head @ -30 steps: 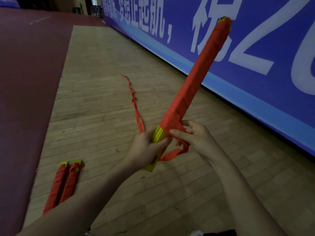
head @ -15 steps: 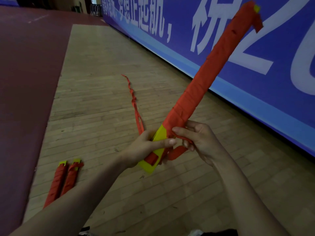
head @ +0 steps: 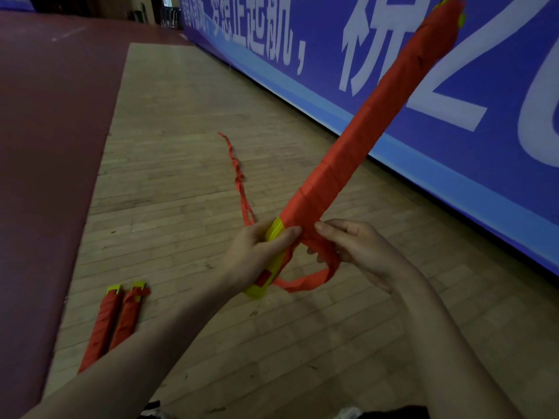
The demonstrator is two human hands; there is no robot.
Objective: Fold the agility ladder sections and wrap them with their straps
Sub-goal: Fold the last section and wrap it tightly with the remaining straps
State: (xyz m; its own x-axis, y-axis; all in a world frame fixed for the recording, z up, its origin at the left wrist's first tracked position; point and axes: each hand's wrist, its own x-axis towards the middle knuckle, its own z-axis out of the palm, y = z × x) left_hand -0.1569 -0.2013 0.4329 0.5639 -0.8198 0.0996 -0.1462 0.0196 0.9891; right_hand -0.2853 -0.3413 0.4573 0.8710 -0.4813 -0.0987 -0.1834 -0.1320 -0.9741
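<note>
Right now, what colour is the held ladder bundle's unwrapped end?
Yellow; the unwrapped end shows in the head view.

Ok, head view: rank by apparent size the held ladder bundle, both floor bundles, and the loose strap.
1. held ladder bundle, nearest, so unsure.
2. left floor bundle and right floor bundle, alike.
3. loose strap, thinnest.

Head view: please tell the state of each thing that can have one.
ladder bundle, tilted up, mostly wrapped, yellow end bare.
strap, hanging in a loose loop.
left hand, grips the yellow end.
right hand, pinches the strap.
floor bundles, wrapped, side by side.
</note>
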